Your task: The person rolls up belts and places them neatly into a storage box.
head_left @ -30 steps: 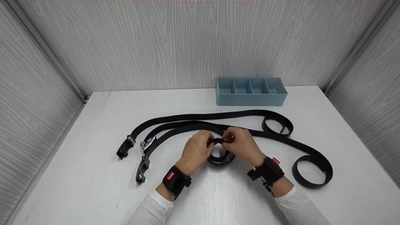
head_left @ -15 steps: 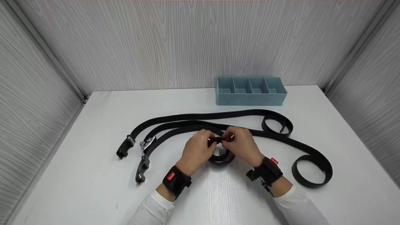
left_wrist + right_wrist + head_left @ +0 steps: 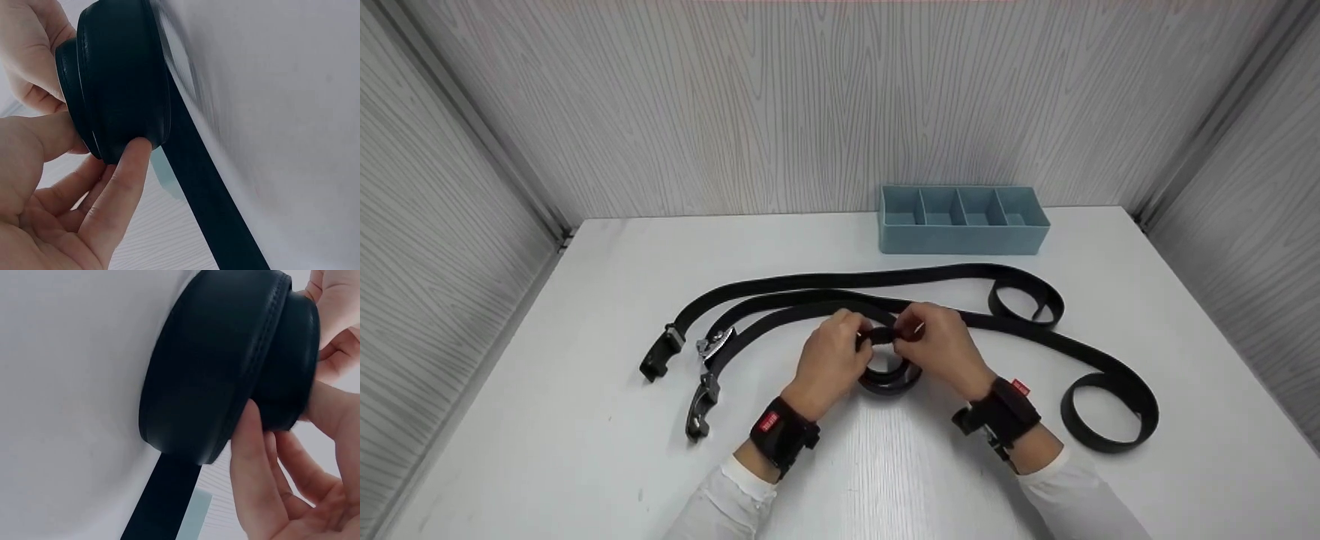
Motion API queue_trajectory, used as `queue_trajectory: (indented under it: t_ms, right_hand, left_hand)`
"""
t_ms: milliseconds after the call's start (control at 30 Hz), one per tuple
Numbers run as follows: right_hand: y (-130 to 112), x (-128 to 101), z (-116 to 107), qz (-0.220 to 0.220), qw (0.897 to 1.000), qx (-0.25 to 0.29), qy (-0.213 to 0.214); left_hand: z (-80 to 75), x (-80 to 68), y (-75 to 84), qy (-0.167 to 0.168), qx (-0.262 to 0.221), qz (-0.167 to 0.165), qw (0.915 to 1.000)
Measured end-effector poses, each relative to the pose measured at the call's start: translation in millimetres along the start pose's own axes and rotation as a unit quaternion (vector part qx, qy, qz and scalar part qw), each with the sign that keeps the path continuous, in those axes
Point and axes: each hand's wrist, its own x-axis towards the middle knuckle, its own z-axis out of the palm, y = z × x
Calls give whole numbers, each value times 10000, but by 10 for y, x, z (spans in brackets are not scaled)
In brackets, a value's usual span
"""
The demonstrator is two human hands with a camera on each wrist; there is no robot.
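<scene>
The coiled black belt (image 3: 889, 387) has edged slightly toward the four-compartment tray (image 3: 964, 240), the left hand (image 3: 831, 364) and right hand (image 3: 949, 352) pinching its turns above the table (image 3: 585, 450), its buckle end uncoiled.

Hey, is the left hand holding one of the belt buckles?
No, the left hand grips the black coil, away from the buckles.

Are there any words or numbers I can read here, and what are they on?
No text can be read for certain.
Red tag on the left wristband: pale marks, too small and blurred to read.
Red tag on the right wristband: any marks are too small and blurred to read.
Coiled belt, blue tray: no writing shows.
</scene>
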Motion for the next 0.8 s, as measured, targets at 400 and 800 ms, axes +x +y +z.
queue_trajectory:
  t_ms: [400,800]
  right_hand:
    - [6,-12,8,-402,9989,-204,101]
    - [18,-11,37,-255,9993,82,252]
  left_hand:
    - [0,5,18,46,-105,53,9999]
    - [-13,5,5,-51,-26,-307,9995]
